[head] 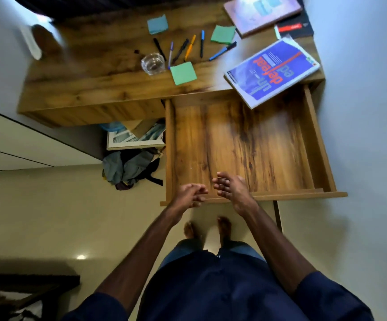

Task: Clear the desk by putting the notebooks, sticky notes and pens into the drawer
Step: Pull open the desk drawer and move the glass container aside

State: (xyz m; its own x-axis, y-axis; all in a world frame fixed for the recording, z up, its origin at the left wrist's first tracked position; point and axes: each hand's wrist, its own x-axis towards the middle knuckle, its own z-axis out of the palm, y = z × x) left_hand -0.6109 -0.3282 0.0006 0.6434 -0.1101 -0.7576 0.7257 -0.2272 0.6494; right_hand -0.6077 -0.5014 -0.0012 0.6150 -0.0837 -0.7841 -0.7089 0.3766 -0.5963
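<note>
The wooden drawer (239, 140) stands pulled out under the desk, with nothing inside. My left hand (189, 194) and my right hand (230, 188) hover over its front edge, fingers relaxed and holding nothing. On the desk (100, 77) lie several pens (183, 49), a blue marker (222, 51), a blue sticky pad (157, 24) and two green sticky pads (183, 72) (223, 34). A blue notebook (273, 70) overhangs the drawer's back right corner. A pink notebook (262, 12) and a black notebook (295, 27) lie at the far right.
A clear glass (153, 63) stands on the desk beside the pens. Under the desk sit a framed picture (134, 139) and a grey backpack (130, 169) on the floor. A wall runs along the right side. My bare feet (207, 229) stand before the drawer.
</note>
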